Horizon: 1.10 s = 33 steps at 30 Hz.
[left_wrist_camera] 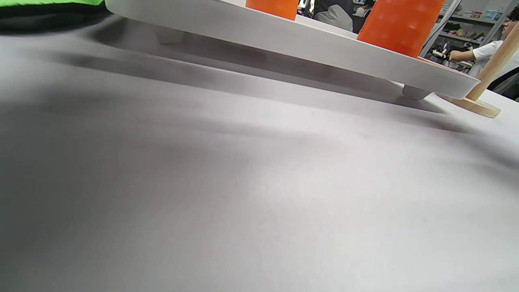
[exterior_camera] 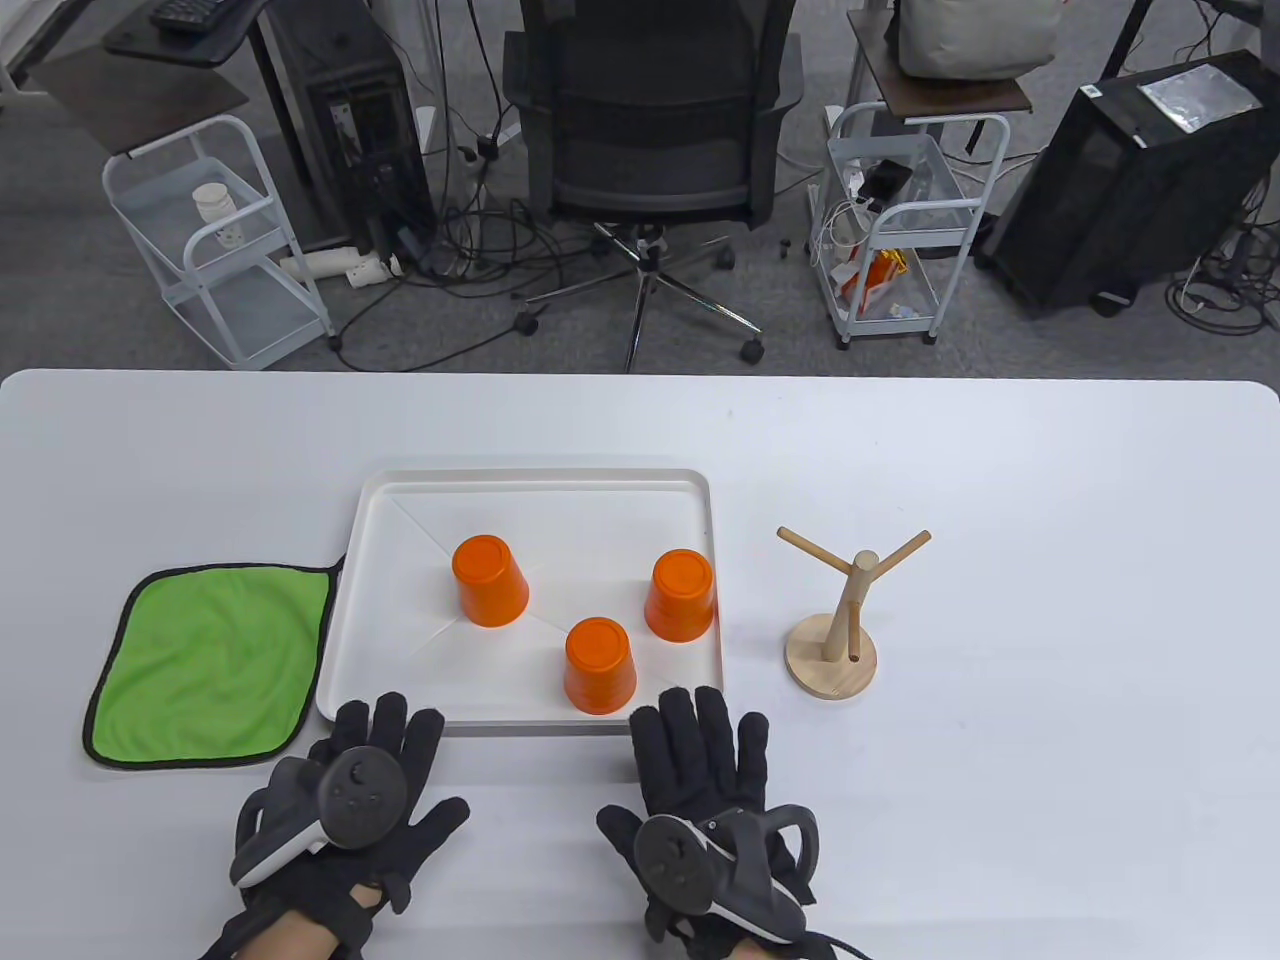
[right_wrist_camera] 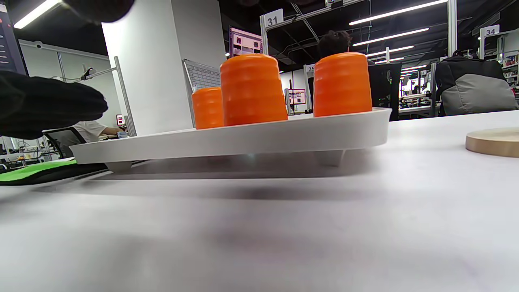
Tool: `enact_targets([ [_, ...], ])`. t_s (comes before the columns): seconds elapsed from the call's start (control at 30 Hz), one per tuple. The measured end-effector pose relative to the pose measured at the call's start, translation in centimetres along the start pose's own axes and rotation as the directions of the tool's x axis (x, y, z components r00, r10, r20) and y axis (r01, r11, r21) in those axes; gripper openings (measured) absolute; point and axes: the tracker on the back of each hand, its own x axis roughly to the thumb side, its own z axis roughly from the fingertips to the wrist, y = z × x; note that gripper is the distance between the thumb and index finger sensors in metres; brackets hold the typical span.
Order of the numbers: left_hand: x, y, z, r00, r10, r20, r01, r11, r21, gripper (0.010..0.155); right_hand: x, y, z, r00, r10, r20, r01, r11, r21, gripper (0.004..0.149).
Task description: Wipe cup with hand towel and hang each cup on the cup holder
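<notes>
1. Left hand (exterior_camera: pixel 345 790): flat on the white counter (exterior_camera: pixel 1050 800), palm down, fingers spread and straight, holding nothing. Fingertips lie just at the near edge of the tray (exterior_camera: pixel 520 482).
2. Right hand (exterior_camera: pixel 705 800): also flat on the counter, fingers straight and slightly apart, holding nothing; fingertips just short of the tray's near right corner.
3. Tray: white, on short feet, at mid-counter. It carries three orange cups, all upside down: rear-left cup (exterior_camera: pixel 489 581), front cup (exterior_camera: pixel 599 666) near the tray's near rim, right cup (exterior_camera: pixel 681 595) close to the right rim. The cups stand apart from each other.
4. Hand towel (exterior_camera: pixel 215 665): green with dark edging, spread flat on the counter, left of the tray, its right edge against the tray's side.
5. Cup holder (exterior_camera: pixel 838 625): wooden, upright on a round base, right of the tray, with bare pegs.
</notes>
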Motion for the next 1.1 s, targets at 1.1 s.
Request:
enact_targets([
  [1.1,-0.2,0.0,-0.1,1.000,0.029,0.003,-0.029,0.999,-0.013,0.087,3.0,1.0,-14.1,0.985,0.170,-0.039,-0.156,0.960,0.231,0.076],
])
